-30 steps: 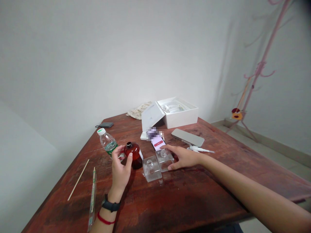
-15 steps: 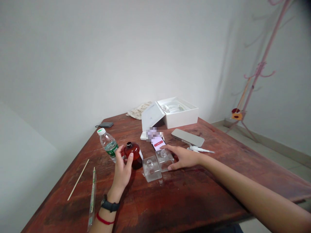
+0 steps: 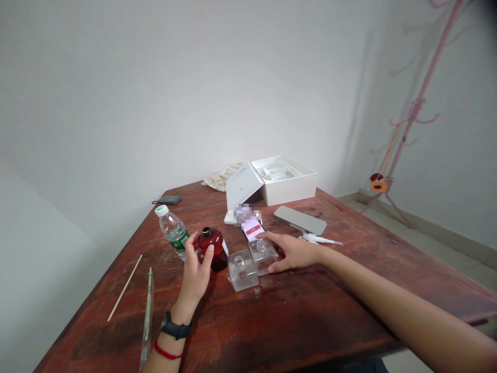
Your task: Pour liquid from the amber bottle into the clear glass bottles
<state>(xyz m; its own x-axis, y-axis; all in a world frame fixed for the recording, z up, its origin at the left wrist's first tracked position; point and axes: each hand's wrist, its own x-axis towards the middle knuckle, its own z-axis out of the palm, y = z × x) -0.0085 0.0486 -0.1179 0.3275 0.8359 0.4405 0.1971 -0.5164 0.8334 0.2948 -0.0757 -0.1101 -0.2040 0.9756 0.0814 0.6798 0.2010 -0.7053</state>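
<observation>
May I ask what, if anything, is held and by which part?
The left grip holds the round, translucent amber bottle by its body; the right grip spans the farther square, clear bottle likewise, firmness unclear.

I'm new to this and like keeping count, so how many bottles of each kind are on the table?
Round reddish-brown bottle: 1
Clear square bottles: 2
Clear water bottle with green label and white cap: 1
Total: 4

Amber bottle [image 3: 216, 242], 2 clear bottles [image 3: 244, 275], green label [image 3: 178, 241], white box [image 3: 291, 192], streaked red-brown table [image 3: 252, 331], pink stand [image 3: 415, 110]
</observation>
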